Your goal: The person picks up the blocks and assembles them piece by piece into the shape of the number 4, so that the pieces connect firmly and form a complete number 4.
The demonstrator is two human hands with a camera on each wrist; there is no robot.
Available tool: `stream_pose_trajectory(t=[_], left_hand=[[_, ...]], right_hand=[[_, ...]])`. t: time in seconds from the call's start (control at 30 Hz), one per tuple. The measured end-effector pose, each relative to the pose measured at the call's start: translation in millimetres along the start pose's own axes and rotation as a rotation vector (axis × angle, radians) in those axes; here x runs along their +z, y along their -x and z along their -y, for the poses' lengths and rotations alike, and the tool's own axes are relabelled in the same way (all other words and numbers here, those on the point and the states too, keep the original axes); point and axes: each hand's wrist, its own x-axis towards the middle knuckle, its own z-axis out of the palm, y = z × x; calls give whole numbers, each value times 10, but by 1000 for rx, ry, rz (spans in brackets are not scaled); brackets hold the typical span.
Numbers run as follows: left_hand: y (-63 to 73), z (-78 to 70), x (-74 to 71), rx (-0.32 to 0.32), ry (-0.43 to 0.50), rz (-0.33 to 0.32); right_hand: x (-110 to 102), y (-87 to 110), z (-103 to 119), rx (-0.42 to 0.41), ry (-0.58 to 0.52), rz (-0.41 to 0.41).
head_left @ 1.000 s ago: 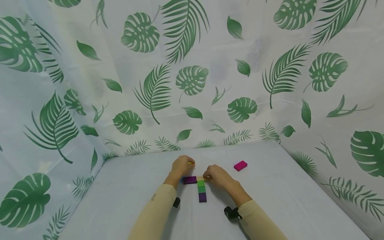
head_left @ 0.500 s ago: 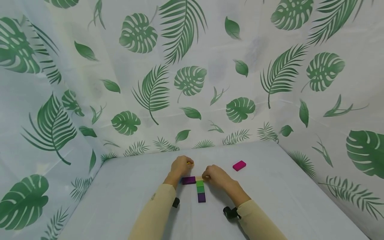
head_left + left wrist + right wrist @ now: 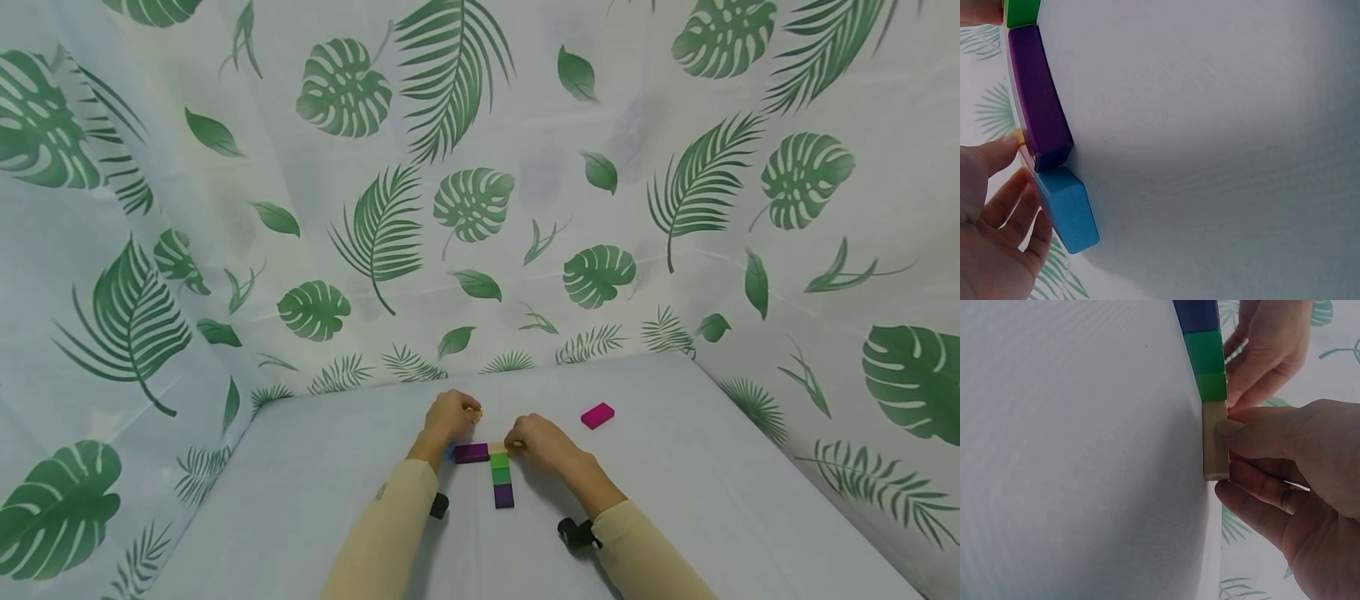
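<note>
My left hand (image 3: 450, 415) pinches a small yellow block (image 3: 473, 414) at the far side of a row of coloured blocks, most of it hidden by the fingers. A purple block (image 3: 472, 453) lies just nearer me than that hand, and a blue block (image 3: 1069, 209) meets its end in the left wrist view. With thumb and fingers, my right hand (image 3: 542, 440) holds a plain wooden block (image 3: 1215, 444) against the end of a green block (image 3: 1212, 387). The green blocks lead on to a dark purple block (image 3: 504, 497), pointing toward me.
On the white-covered table (image 3: 337, 500), a pink block (image 3: 597, 416) lies apart, to the right beyond my right hand. A leaf-patterned white sheet (image 3: 525, 333) rises behind the table and along both sides.
The head view shifts slightly. Both hands stay at nearly the same spots, still gripping the yellow and wooden blocks; the other blocks keep their layout.
</note>
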Motion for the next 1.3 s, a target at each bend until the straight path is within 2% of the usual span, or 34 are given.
stream_pose_trajectory(t=[0.63, 1.3], left_hand=[[51, 22, -53, 8, 16, -9], [19, 61, -59, -9, -11, -24]], right_hand=[[-4, -26, -20, -13, -25, 12], [-7, -24, -8, -6, -18, 12]])
